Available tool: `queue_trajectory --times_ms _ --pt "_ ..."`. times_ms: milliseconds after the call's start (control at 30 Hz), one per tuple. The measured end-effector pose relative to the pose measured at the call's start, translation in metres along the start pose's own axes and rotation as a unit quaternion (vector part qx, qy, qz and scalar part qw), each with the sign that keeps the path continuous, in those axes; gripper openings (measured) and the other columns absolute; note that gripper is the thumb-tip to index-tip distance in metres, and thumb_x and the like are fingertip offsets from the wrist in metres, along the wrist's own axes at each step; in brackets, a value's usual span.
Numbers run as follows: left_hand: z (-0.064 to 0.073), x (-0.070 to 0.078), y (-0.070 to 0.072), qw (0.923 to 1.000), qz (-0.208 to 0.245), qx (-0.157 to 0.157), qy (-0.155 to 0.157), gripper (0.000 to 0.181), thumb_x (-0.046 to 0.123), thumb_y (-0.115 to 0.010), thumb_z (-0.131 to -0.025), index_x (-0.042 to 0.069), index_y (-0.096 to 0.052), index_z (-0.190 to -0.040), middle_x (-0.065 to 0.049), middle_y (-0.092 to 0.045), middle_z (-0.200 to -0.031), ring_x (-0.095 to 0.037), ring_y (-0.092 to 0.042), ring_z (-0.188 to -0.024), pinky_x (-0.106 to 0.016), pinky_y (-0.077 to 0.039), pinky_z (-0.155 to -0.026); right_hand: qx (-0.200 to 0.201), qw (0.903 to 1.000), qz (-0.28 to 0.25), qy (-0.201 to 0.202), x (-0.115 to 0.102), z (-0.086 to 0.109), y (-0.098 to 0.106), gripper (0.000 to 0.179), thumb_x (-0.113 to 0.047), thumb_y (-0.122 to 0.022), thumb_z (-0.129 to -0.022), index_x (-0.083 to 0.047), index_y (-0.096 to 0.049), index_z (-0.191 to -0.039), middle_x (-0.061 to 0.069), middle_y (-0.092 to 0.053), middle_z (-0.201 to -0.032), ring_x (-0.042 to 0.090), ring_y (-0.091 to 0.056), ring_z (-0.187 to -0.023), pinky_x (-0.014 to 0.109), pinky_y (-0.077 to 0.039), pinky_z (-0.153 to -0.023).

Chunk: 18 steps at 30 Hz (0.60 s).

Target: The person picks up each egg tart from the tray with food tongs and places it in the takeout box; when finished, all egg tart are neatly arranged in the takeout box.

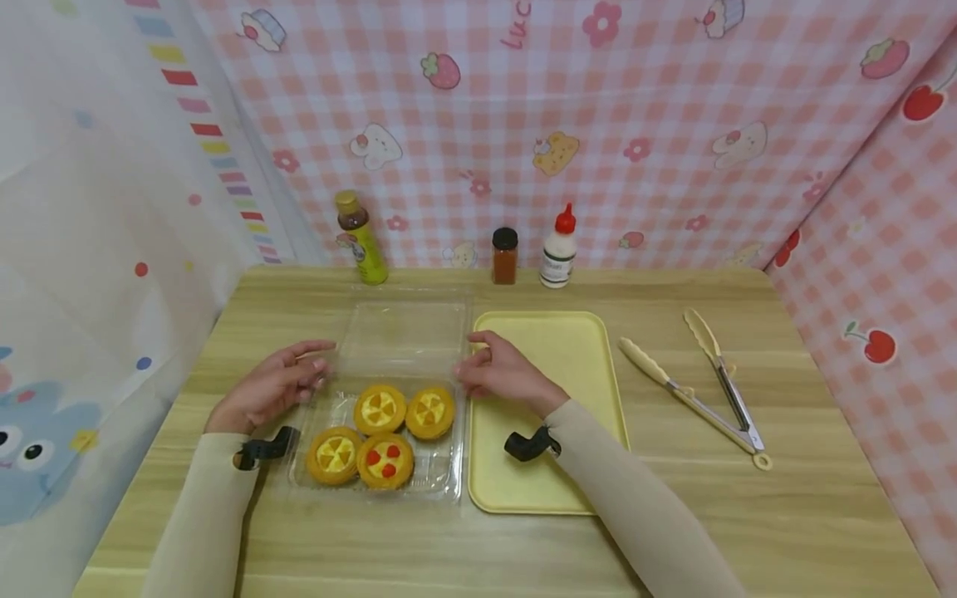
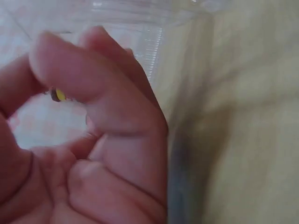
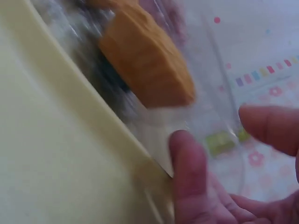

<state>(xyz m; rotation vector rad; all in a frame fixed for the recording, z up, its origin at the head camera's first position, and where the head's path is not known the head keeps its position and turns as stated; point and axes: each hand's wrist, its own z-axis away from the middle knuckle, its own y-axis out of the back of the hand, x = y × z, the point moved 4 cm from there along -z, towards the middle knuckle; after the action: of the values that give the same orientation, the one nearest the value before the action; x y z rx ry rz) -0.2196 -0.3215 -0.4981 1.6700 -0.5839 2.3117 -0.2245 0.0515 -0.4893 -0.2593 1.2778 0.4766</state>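
A clear plastic clamshell box (image 1: 441, 490) lies on the table with its lid (image 1: 407, 332) folded back open. In its base sit several toy-like tarts: one with red pieces (image 1: 385, 462), the others topped with yellow wedges, such as the right-hand tart (image 1: 429, 413). My left hand (image 1: 272, 386) is at the box's left side, fingers loosely bent. My right hand (image 1: 508, 374) is at the right side, over the tray's edge. In the right wrist view, thumb (image 3: 271, 126) and fingers stand apart beside the clear wall, behind which a tart (image 3: 149, 65) shows. Whether either hand touches plastic, I cannot tell.
A yellow tray (image 1: 549, 332) lies right of the box, tongs (image 1: 721, 374) spread beyond it. Along the back stand a green-labelled bottle (image 1: 366, 249), a dark-capped jar (image 1: 504, 257) and a red-tipped white squeeze bottle (image 1: 558, 253). Patterned cloth hangs behind.
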Motion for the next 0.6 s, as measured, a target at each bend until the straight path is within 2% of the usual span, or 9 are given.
queue_trajectory --times_ms 133,333,433,600 --pt "-0.001 0.000 0.000 0.9988 0.040 -0.020 -0.021 0.039 0.003 -0.046 -0.113 0.008 -0.042 -0.151 -0.001 -0.076 -0.117 -0.005 -0.070 -0.087 -0.015 -0.057 -0.064 0.014 0.9983 -0.056 0.009 0.002 -0.001 -0.008 0.078 -0.008 -0.075 -0.098 -0.003 -0.030 -0.161 0.014 -0.067 -0.109 0.019 -0.069 -0.078 0.030 -0.062 -0.070" --pt "-0.002 0.002 0.000 0.9977 0.040 -0.013 -0.053 0.041 -0.004 -0.050 -0.109 0.008 -0.047 -0.148 -0.001 -0.076 -0.117 -0.007 -0.072 -0.090 -0.015 -0.056 -0.062 0.031 0.9927 -0.114 0.024 0.003 -0.003 -0.014 0.072 0.001 -0.072 -0.097 -0.003 -0.032 -0.157 0.010 -0.062 -0.101 0.019 -0.066 -0.072 0.027 -0.057 -0.062" --pt "-0.002 0.004 -0.001 0.9970 0.038 -0.004 -0.067 0.038 -0.006 -0.051 -0.108 0.008 -0.050 -0.143 0.002 -0.076 -0.114 -0.007 -0.072 -0.090 -0.015 -0.055 -0.061 0.042 0.9912 -0.120 0.037 0.000 -0.002 -0.015 0.070 0.003 -0.073 -0.095 -0.005 -0.034 -0.153 0.008 -0.062 -0.099 0.018 -0.063 -0.070 0.027 -0.055 -0.061" --pt "-0.002 0.006 -0.003 0.9971 0.025 0.022 -0.068 0.028 -0.007 -0.055 -0.106 0.009 -0.053 -0.129 0.004 -0.076 -0.108 -0.007 -0.074 -0.089 -0.015 -0.054 -0.058 0.057 0.9904 -0.111 0.059 -0.003 0.000 -0.015 0.066 0.004 -0.074 -0.092 -0.009 -0.038 -0.146 0.010 -0.063 -0.103 0.019 -0.061 -0.071 0.030 -0.056 -0.062"
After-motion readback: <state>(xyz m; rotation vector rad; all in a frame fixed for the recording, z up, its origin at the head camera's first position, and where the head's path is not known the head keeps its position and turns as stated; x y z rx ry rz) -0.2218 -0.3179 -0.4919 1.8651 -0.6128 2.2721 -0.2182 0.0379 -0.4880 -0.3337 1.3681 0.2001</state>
